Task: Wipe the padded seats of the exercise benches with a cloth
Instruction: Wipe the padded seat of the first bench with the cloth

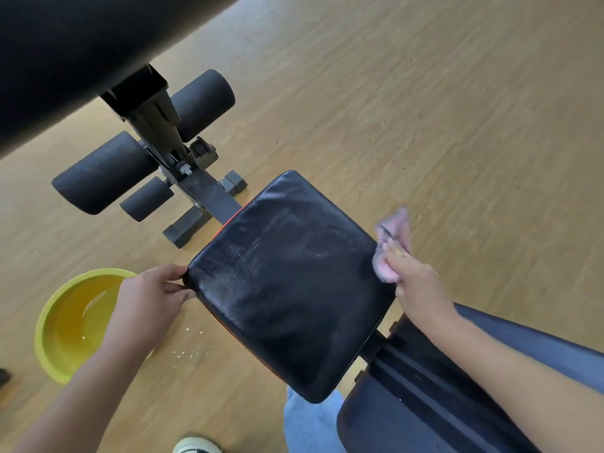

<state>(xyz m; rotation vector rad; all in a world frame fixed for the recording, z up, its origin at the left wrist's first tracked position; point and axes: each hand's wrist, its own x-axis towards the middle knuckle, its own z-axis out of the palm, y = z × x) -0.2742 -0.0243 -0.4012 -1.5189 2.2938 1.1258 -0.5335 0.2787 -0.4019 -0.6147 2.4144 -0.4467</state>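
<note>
A black padded seat [287, 282] of an exercise bench fills the middle of the head view, its surface streaked and shiny. My left hand [153, 295] pinches the seat's left corner between thumb and fingers. My right hand [415, 282] grips a pink cloth [392, 243] against the seat's right edge, the cloth blurred. The bench's black backrest pad [408, 416] lies at the lower right, under my right forearm.
A yellow basin [65, 325] with water stands on the wooden floor [425, 109] to the left, partly behind my left arm. Black foam rollers [104, 171] and the bench frame [209, 194] lie beyond the seat. A large dark pad [81, 44] looms top left. My shoe [196, 446] shows at the bottom.
</note>
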